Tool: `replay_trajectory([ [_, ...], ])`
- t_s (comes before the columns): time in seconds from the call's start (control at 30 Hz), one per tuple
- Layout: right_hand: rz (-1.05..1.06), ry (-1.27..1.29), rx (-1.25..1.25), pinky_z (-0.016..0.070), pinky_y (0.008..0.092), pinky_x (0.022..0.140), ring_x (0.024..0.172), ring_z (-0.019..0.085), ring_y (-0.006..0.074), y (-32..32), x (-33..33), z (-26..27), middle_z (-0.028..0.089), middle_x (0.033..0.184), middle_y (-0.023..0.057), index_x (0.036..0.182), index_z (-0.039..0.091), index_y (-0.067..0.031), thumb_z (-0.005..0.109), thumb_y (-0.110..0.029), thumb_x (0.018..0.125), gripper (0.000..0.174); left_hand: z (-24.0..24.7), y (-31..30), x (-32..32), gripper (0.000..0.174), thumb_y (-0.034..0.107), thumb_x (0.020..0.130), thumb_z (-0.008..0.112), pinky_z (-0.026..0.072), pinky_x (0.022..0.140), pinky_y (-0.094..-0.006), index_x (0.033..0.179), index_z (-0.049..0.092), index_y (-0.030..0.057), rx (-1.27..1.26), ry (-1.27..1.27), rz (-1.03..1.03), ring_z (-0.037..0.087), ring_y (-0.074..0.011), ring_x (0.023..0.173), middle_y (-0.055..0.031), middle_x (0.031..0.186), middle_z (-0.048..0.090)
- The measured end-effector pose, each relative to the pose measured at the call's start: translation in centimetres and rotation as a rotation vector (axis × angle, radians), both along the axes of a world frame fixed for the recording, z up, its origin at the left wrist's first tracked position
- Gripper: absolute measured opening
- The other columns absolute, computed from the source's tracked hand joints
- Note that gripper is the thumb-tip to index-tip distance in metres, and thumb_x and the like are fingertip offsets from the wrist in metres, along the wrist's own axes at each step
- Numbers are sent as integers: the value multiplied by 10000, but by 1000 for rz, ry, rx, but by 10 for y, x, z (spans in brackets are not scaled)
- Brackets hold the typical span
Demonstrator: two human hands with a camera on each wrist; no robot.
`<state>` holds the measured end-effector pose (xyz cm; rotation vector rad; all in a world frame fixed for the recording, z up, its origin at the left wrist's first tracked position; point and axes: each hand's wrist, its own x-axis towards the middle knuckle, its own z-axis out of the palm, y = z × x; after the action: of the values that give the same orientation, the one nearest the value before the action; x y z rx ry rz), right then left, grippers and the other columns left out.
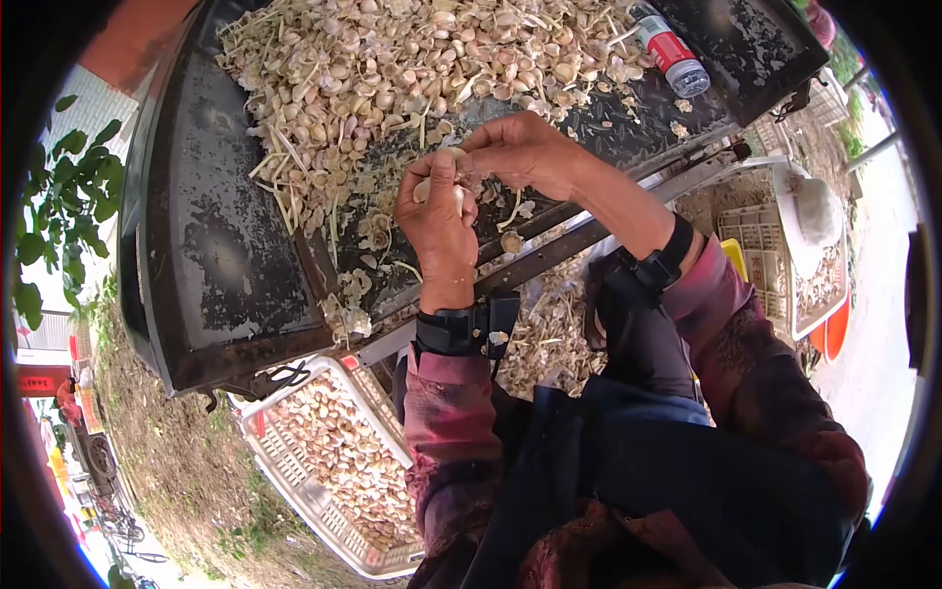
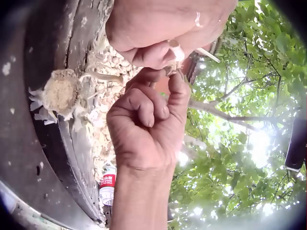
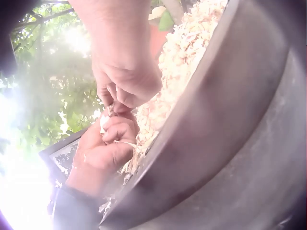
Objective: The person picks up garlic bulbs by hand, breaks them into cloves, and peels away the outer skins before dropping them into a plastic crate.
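Note:
My left hand holds pale garlic in curled fingers above the dark table's front part; a white piece shows between its fingers in the left wrist view. The right hand meets it from the right, thumb and forefinger pinching at the garlic's top, other fingers curled, as the left wrist view shows of this hand. In the right wrist view the left hand lies below the right one, with fingertips close together. Behind them spreads a large heap of garlic cloves.
A bottle with a red label lies at the heap's right. Loose skins and stalks are scattered near the table's front edge. Below left stands a white crate of cloves; another crate and a yellow-orange container are at the right.

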<state>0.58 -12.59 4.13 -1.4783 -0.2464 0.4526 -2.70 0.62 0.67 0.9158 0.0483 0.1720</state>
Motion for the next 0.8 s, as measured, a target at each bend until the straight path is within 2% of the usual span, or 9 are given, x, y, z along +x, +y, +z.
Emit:
replay_trajectory([
  [0.13,-34,155,174,226,161,380,432,320,18,4,5,-11,549,704,8,896,591,-1,638,-115,791,161,-3,6,4,160,206,825,626,287,345,-174,852,550,68,-231,2,-76,444,-58,445,-3,683,532],
  [0.2,29,234,631,231,157,375,431,319,25,0,14,-15,596,758,82,857,601,-11,635,-125,784,139,-6,15,8,155,206,836,609,290,355,-171,875,551,68,-336,0,-107,440,-56,458,-2,704,527],
  [0.4,117,153,746,251,144,379,495,326,24,-19,34,7,570,887,75,932,558,6,587,-211,826,243,0,27,9,161,230,875,554,312,383,-178,859,512,75,-563,-61,-225,423,-59,501,0,728,488],
  [0.47,8,103,550,238,133,364,507,331,25,-24,45,-8,538,911,55,1015,531,13,551,-235,860,292,-1,28,9,169,237,878,549,315,388,-179,857,509,74,-581,-53,-234,422,-60,508,0,727,484],
  [0.5,94,-7,361,344,195,407,563,429,61,-28,48,-10,572,877,50,966,568,-5,546,-245,868,260,-2,28,9,178,244,881,545,319,393,-179,855,505,72,-599,-46,-243,420,-61,515,-1,726,479],
  [0.53,94,-7,362,344,195,407,563,429,61,-27,48,-15,572,877,50,966,568,-5,546,-245,868,260,-4,29,10,178,244,881,545,319,393,-179,855,505,72,-599,-46,-243,420,-61,515,-1,726,479],
  [0.6,26,-766,-671,438,291,513,595,529,154,-19,44,-20,596,799,66,870,593,-16,572,-241,847,227,-9,30,11,185,247,880,546,312,388,-177,841,500,73,-468,1,-213,424,-62,511,-2,721,476],
  [0.63,44,-805,-851,468,352,660,695,594,255,-18,35,-13,615,812,119,809,591,-8,581,-220,828,213,-10,29,12,185,247,880,546,312,388,-177,841,500,73,-470,-2,-214,424,-62,511,-2,721,476],
  [0.8,46,-852,-1023,469,371,693,765,597,308,-9,36,-20,612,817,168,842,596,-9,595,-206,795,202,-15,25,12,174,237,864,569,295,372,-172,855,508,73,-423,49,-218,422,-62,493,2,717,473],
])
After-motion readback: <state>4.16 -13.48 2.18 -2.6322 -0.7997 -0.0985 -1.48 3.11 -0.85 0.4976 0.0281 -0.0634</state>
